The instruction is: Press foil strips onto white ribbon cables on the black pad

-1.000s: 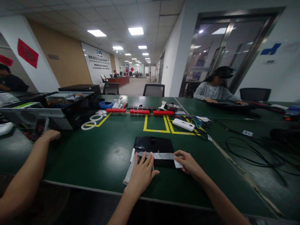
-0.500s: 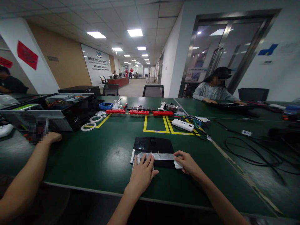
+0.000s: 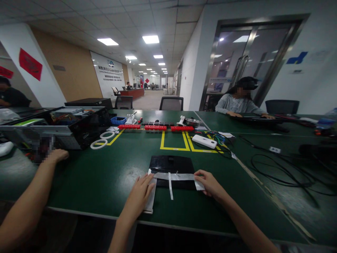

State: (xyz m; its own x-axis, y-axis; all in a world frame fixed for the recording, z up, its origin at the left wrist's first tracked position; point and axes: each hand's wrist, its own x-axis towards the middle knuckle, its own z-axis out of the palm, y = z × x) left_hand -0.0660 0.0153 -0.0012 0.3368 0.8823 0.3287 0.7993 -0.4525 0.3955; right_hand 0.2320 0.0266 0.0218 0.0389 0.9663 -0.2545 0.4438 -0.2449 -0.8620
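A flat black panel [image 3: 173,162] lies on the green table in front of me. A silvery strip [image 3: 181,176] runs across it, with a narrow white strip [image 3: 171,189] crossing at its middle and hanging toward me. My left hand [image 3: 142,191] rests with fingers stretched out over the strip's left end, where a pale folded length [image 3: 150,205] extends toward the table edge. At the panel's right side my right hand [image 3: 206,182] pinches the strip's other end, whose short tail [image 3: 199,185] bends down beneath the fingers.
Another person's hand [image 3: 59,155] reaches in at the left by an opened computer case [image 3: 76,130]. White rings [image 3: 99,144], red power strips [image 3: 155,127], a white power bank [image 3: 204,141] and black cables [image 3: 281,172] lie around. A co-worker [image 3: 237,102] sits at the far right.
My left hand has slid left from the strip's middle to its left end, uncovering the narrow white strip. The right hand keeps its pinch in nearly the same place.
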